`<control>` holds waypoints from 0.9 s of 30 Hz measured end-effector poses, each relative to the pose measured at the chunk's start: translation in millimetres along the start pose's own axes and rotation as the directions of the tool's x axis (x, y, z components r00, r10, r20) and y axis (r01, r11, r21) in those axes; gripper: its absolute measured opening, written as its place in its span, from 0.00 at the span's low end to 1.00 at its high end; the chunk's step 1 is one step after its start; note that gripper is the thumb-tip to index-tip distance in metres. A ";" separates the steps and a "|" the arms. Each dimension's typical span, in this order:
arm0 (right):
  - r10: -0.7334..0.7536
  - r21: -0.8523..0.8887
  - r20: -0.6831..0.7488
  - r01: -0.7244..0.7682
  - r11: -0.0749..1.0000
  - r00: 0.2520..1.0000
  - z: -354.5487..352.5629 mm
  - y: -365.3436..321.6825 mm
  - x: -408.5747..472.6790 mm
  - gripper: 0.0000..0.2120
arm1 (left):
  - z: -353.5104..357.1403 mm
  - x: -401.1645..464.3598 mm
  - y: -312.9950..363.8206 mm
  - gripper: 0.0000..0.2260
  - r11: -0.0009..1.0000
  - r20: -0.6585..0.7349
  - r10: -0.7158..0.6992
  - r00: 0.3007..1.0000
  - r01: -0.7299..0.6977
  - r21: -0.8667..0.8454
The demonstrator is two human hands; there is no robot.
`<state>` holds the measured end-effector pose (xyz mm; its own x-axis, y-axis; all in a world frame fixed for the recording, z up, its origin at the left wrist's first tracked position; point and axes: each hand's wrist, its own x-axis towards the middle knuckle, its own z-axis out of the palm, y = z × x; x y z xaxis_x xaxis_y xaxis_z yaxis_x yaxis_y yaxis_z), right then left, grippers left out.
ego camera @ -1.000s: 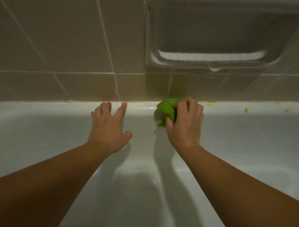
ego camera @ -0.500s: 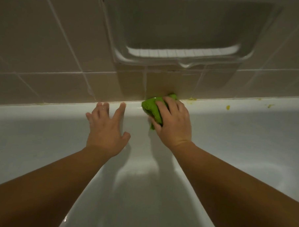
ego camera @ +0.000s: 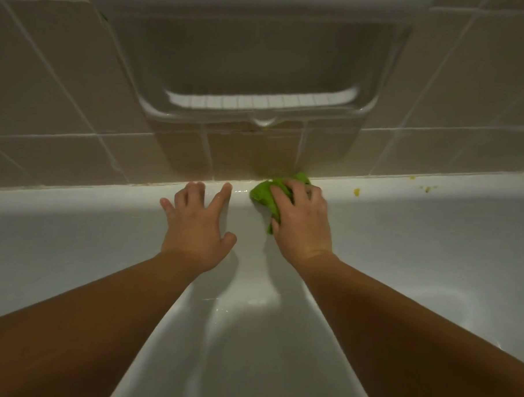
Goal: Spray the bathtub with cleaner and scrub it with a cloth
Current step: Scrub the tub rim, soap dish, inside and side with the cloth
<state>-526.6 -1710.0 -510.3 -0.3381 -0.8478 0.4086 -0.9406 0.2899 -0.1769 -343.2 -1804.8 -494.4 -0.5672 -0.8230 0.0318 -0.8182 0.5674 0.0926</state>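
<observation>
The white bathtub (ego camera: pixel 73 220) fills the lower view, its far rim meeting the tiled wall. A bunched green cloth (ego camera: pixel 264 194) lies on that far rim, and my right hand (ego camera: pixel 298 221) grips it with curled fingers, pressing it against the rim just below the wall joint. My left hand (ego camera: pixel 198 222) rests flat on the tub's far wall and rim with fingers spread, a short gap left of the cloth. No spray bottle is in view.
A recessed soap dish (ego camera: pixel 258 108) sits in the beige tiled wall (ego camera: pixel 49 84) right above the hands. Small yellow specks (ego camera: pixel 356 192) dot the rim to the right of the cloth. The tub floor (ego camera: pixel 242 347) shines wet between my forearms.
The view has shifted so the soap dish now sits centred above the hands. My right hand with the cloth stays on the rim, wiping near the wall joint. My left hand has stayed planted.
</observation>
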 end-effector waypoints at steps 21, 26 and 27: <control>0.386 -0.020 0.102 -0.386 0.922 0.917 -32.0 41.3 20.3 0.15 | -35.0 -4.0 -40.9 0.43 0.989 0.163 0.144 0.976 -0.144 -0.011; 0.135 0.015 0.149 -0.138 0.990 0.980 -20.9 -21.1 33.3 0.15 | -36.0 -2.9 -61.2 0.43 0.987 0.173 0.160 0.972 -0.159 -0.020; 0.094 0.023 0.165 -0.099 0.995 0.982 -20.7 -18.8 34.1 0.16 | -35.8 -3.4 -63.0 0.44 0.987 0.172 0.158 0.972 -0.157 -0.024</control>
<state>-521.1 -1735.1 -474.5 -0.4155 -0.8781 0.2371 -0.9013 0.3624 -0.2374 -286.4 -1838.7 -464.7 -0.6972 -0.7057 -0.1257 -0.7168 0.6885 0.1103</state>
